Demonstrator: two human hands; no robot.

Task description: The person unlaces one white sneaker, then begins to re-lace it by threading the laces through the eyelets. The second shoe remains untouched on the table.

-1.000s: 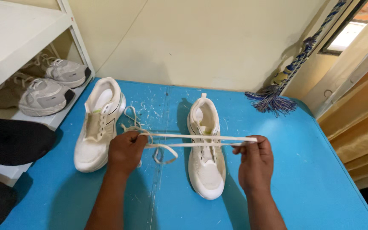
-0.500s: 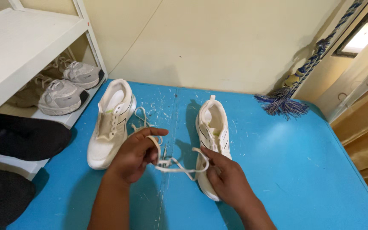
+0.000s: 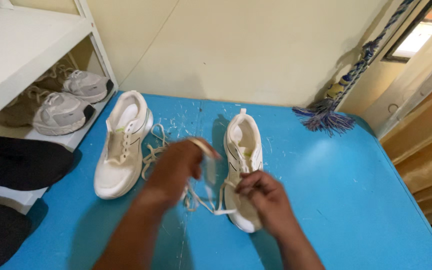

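Two cream-white sneakers lie on a blue table top (image 3: 326, 175). The left sneaker (image 3: 122, 145) has loose laces trailing to its right. The right sneaker (image 3: 243, 150) lies under my right hand (image 3: 262, 197), which pinches a cream shoelace (image 3: 211, 202) over the shoe's front part. My left hand (image 3: 176, 167) is blurred by motion, raised just left of that shoe, with the lace's other part at its fingers.
A white shelf unit (image 3: 31, 45) stands at the left with a pair of grey sneakers (image 3: 61, 112) on a lower shelf and dark items below. A blue-purple tassel rope (image 3: 326, 112) hangs at the back right beside a wooden frame.
The lace was stretched taut between both hands a second ago. The hands have come together over the right sneaker, and the lace now hangs slack; my left hand is moving.
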